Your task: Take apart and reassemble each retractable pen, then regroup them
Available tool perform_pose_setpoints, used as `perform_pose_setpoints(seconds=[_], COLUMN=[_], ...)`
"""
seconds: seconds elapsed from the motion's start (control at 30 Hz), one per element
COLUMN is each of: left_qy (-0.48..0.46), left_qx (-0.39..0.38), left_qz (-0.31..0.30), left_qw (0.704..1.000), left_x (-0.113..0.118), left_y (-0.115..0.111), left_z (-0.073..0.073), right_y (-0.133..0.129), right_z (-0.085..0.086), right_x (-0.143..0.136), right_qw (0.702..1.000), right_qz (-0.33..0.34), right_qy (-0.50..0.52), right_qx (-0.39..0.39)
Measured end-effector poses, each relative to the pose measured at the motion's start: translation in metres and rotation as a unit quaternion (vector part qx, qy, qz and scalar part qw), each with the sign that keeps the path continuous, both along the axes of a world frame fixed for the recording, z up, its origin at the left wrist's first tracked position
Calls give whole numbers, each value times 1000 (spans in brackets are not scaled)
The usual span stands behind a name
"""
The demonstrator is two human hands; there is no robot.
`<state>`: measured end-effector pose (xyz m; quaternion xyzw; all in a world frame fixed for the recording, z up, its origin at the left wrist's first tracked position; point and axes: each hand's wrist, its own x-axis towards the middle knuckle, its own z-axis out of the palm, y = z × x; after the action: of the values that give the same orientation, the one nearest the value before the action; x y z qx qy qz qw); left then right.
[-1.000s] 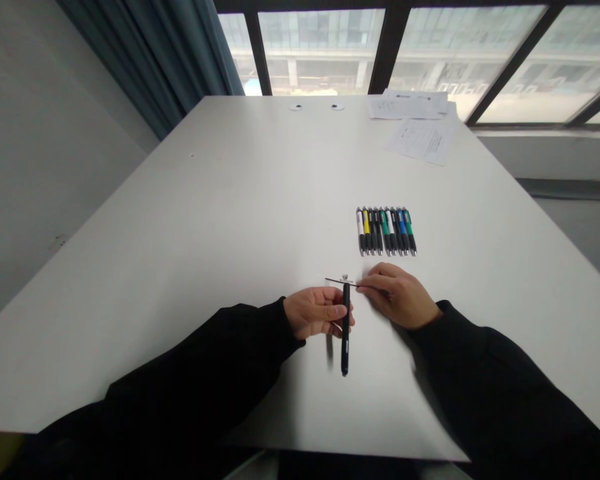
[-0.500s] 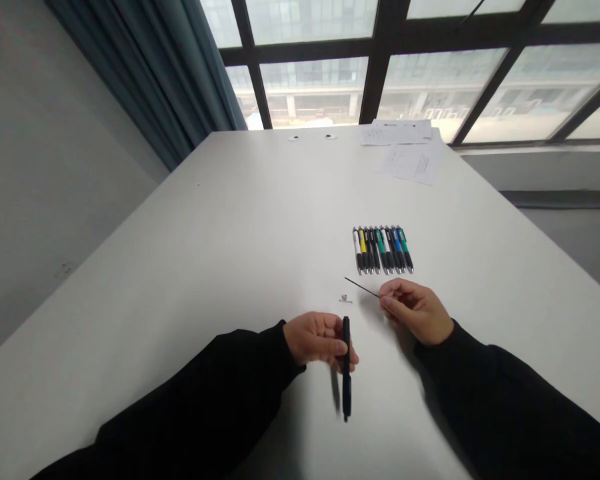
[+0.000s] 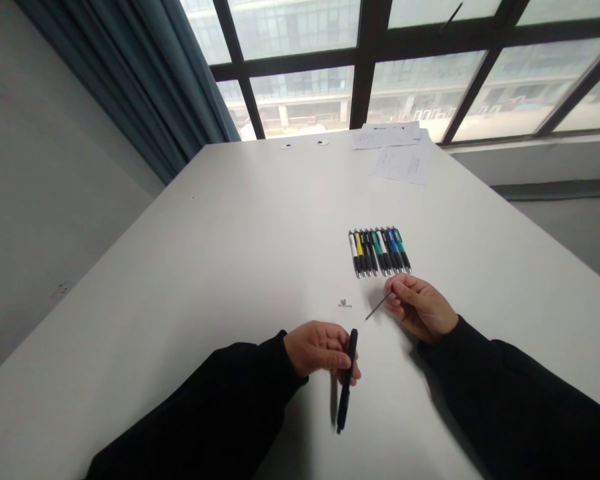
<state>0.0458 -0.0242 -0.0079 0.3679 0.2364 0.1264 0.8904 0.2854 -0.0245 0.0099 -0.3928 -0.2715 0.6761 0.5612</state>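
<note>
Between the thumb and fingers of my left hand (image 3: 323,350) is a black pen barrel (image 3: 347,383), tilted with its upper end leaning right. My right hand (image 3: 420,307) pinches a thin dark pen refill (image 3: 378,306) by one end. The refill's free end points down and left, close above the barrel's upper end but apart from it. On the table beyond my left hand lie a tiny spring (image 3: 345,306) and a small silvery pen tip (image 3: 343,302), close together.
Several pens (image 3: 379,252) with white, yellow, green, blue and black barrels lie in a row beyond my right hand. Printed papers (image 3: 400,163) rest at the white table's (image 3: 230,253) far right end, by the window. A blue curtain (image 3: 145,80) hangs at the left.
The refill has swung from pointing up and left to pointing down and left toward the barrel. The barrel's upper end has tipped right. The whole view has shifted slightly.
</note>
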Motion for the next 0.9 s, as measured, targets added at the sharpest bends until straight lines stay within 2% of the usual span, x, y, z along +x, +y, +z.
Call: perform_pose_setpoints(seconds=[0.37, 0.47, 0.67, 0.9], left_qy=[35, 46, 45, 56], left_qx=[23, 27, 34, 47], left_qz=[-6, 7, 39, 70], left_qw=[999, 999, 998, 995], left_x=[1, 3, 7, 9], left_y=[-1, 0, -2, -8], left_z=[5, 5, 6, 3], right_y=[2, 1, -8, -9], right_z=[-3, -3, -5, 0], right_x=[1, -4, -30, -34], right_qw=[999, 997, 982, 976], right_qz=[48, 75, 170, 187], right_qy=[-25, -28, -74, -110], right_qx=[4, 14, 37, 18])
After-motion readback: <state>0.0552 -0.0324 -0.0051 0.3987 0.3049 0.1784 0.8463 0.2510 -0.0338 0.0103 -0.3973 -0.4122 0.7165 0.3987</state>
